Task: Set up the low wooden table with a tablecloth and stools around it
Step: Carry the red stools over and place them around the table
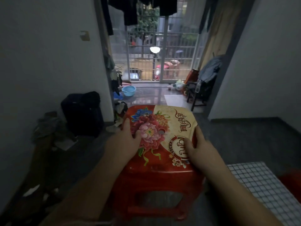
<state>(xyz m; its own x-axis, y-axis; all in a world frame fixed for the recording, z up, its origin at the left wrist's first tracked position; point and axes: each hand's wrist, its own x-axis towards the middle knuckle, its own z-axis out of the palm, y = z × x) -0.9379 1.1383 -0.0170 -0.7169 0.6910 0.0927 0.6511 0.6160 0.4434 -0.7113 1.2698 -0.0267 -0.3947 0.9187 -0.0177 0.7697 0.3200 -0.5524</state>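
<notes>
A red plastic stool (pixel 156 175) with a flower-printed seat fills the middle of the view, held up in front of me. My left hand (pixel 126 136) grips the seat's left edge, thumb on top. My right hand (pixel 197 146) grips the right edge, thumb on the seat. At the lower right is a corner of the table under a white checked tablecloth (pixel 263 185). A red shape (pixel 291 181) beside it could be another stool; it is too cut off to tell.
A black suitcase (pixel 82 113) and a pile of clutter (pixel 52 132) stand against the left wall. Ahead, a doorway opens onto a balcony with a blue basin (pixel 128 90), a dark chair (pixel 200 90) draped with clothes, and a barred window. Grey floor lies to the right.
</notes>
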